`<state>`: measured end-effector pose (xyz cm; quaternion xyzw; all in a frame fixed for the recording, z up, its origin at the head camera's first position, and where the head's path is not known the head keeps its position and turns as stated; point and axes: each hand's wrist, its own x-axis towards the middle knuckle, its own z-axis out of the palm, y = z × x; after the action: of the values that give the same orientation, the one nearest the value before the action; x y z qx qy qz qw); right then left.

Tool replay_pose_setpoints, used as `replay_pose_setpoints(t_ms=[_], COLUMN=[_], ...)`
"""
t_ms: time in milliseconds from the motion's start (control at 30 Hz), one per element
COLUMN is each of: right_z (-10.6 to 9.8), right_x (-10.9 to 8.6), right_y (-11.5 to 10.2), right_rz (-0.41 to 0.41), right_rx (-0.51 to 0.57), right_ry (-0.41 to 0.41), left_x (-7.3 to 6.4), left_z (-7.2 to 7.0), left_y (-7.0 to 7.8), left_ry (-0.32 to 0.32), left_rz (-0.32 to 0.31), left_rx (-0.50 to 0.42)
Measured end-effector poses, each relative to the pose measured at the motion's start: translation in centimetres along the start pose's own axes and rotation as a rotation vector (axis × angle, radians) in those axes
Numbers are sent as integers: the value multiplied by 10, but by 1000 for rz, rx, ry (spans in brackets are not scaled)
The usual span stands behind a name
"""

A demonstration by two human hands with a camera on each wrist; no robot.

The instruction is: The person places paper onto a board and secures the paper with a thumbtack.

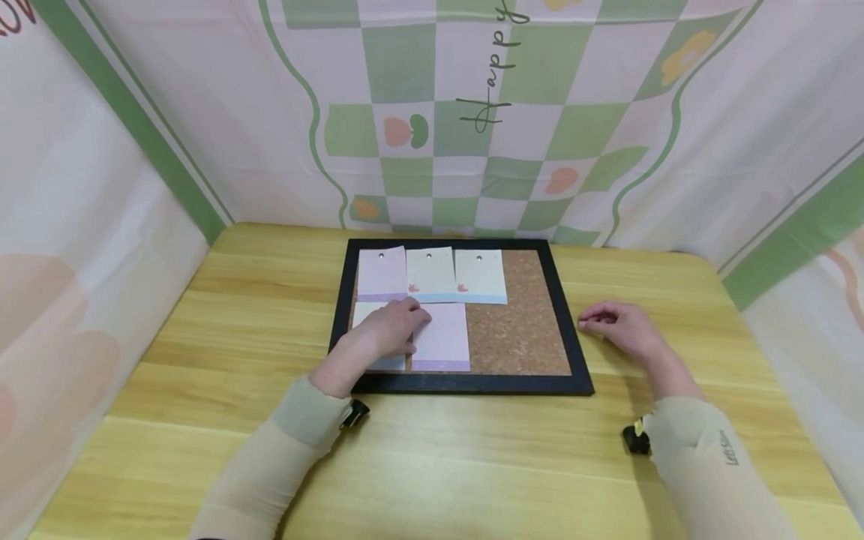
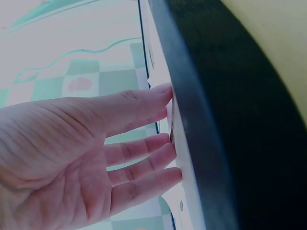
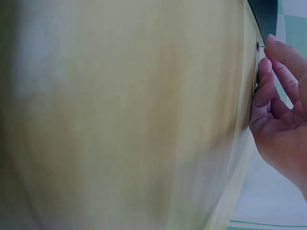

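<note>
A cork board [image 1: 516,337] in a black frame lies on the table. My left hand [image 1: 391,328] reaches over its lower left part, fingertips touching a lilac note sheet [image 1: 442,337]. In the left wrist view the left hand [image 2: 120,143] has its fingers extended, tips against the paper. Another sheet [image 1: 388,364] is partly hidden under that hand. Just right of the frame, my right hand [image 1: 621,326] pinches a small thumbtack [image 3: 260,46] between thumb and finger, its other fingers curled. The thumbtack is tiny; its thin shaft shows in the right wrist view.
Along the board's top hang a lilac sheet [image 1: 380,277] and two pale sheets [image 1: 430,271] [image 1: 481,274], each with one silver tack. Wooden table [image 1: 472,465] surrounds the board. A patterned cloth [image 1: 513,135] rises behind, with more cloth at both sides.
</note>
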<state>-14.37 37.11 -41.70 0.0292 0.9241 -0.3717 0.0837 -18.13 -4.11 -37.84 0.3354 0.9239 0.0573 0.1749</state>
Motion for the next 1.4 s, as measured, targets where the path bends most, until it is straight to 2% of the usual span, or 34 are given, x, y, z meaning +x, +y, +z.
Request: replay_pose_setpoints(t_ms=[333,900,1133,1267,1400], right_z=[2,5,5,6,6], right_x=[2,4,2,0,-1], right_y=[0,-5,-4,-4,-8], right_rz=[18,19,-11,-16,-21], right_rx=[-7,-119,-157,-141,-75], right_ry=[-6,40,47,69,146], left_x=[2,1,1,2,2], left_z=[-2,0,0,1,0], left_y=[-1,1,1,1,1], left_ry=[-3,-4,-1,-3,-7], left_rz=[-4,-26,-27,-32,-37], left_rx=[-13,-10,-14,-13,-4])
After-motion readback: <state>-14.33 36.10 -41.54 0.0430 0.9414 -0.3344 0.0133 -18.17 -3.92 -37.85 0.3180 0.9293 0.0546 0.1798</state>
